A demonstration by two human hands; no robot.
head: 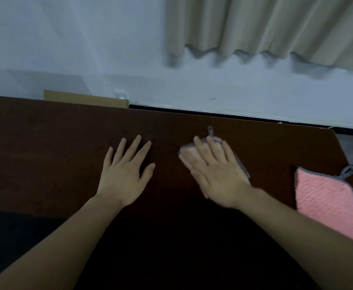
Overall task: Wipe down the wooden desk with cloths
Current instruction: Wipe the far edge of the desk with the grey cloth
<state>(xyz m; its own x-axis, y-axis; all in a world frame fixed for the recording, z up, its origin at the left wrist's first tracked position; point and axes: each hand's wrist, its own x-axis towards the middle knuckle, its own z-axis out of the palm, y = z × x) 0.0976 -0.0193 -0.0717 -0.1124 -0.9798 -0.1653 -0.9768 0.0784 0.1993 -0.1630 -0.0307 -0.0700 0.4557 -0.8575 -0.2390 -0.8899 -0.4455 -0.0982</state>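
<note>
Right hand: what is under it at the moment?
A pink cloth with grey striped trim lies flat beneath the right hand on the wooden desk. Straight fingers press it down. Most of the cloth is covered, so its full shape cannot be seen.

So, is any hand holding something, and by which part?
Nothing is gripped. The right hand presses flat, fingers straight, on the middle of a pink cloth on the desk. The left hand lies open on bare wood.

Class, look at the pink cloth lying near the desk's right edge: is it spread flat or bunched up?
Spread flat. The pink cloth lies as one smooth sheet on the wooden desk, its grey trim and hanging loop showing, and no hand touches it.
</note>
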